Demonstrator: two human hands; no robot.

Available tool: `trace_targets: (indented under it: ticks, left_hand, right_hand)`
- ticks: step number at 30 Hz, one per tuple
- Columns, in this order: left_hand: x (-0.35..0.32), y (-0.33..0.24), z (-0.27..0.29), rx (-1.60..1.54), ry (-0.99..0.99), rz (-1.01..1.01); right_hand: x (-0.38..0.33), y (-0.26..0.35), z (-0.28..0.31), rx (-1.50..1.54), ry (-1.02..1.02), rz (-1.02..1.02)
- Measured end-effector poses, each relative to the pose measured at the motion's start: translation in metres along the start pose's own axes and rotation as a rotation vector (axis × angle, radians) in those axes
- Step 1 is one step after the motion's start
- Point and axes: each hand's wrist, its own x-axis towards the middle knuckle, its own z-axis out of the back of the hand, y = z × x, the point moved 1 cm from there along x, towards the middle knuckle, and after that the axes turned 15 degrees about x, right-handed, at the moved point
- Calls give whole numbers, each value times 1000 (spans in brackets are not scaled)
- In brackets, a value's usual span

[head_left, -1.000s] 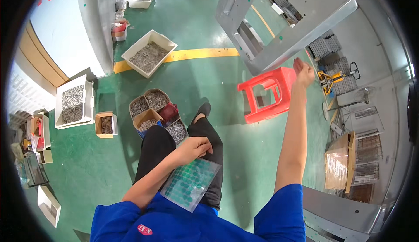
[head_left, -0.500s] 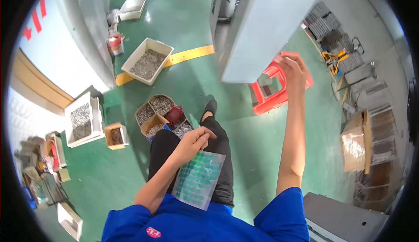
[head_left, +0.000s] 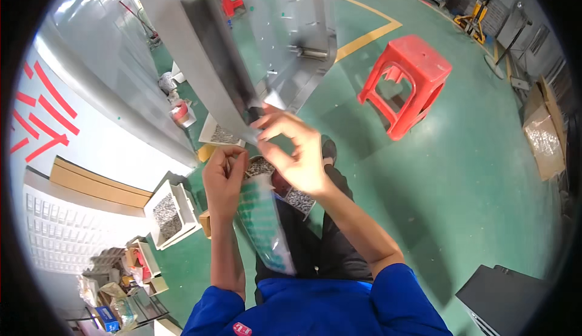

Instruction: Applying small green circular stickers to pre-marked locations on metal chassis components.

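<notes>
hanging below the left hand [head_left: 224,178], a clear, flat plastic sheet with rows of green round dots [head_left: 260,215] lies on the inner side of that wrist, its long axis slanting from the curled fingers down and to the right, toward the person's lap. the left hand is the nearer one by far: its fingers are folded in with the thumb against them, and they appear to have hold of the sheet's upper edge, though the exact pinch is hidden behind the knuckles. the right hand [head_left: 297,148] is to the right of the left hand and a little higher, so that the sheet's top lies below and to the left of its fingertips, close by but apart from them. its thumb and forefinger bend toward each other with a gap between; blur hides the tips, and one cannot tell whether they have anything in them. just beyond those tips ends the long, slanting bar of a grey metal frame [head_left: 203,63], coming down from the upper left; whether the fingers touch it cannot be told. a red plastic stool [head_left: 421,57] stands on the green floor [head_left: 485,172], well apart to the right.
</notes>
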Motion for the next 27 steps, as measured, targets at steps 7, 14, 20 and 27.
trace_targets:
  ticks: [7,14,20,27]
  left_hand:
    - [5,-5,-10,406,-163,-91]
    - [6,38,-11,338,-246,-119]
    - [12,27,-12,413,-229,-38]
    - [24,1,-5,754,-193,201]
  right_hand:
    - [-5,-8,-32,32,76,51]
    - [-20,1,-63,-39,82,68]
    - [-35,-9,-76,-13,89,47]
    - [-65,-11,-52,-43,52,85]
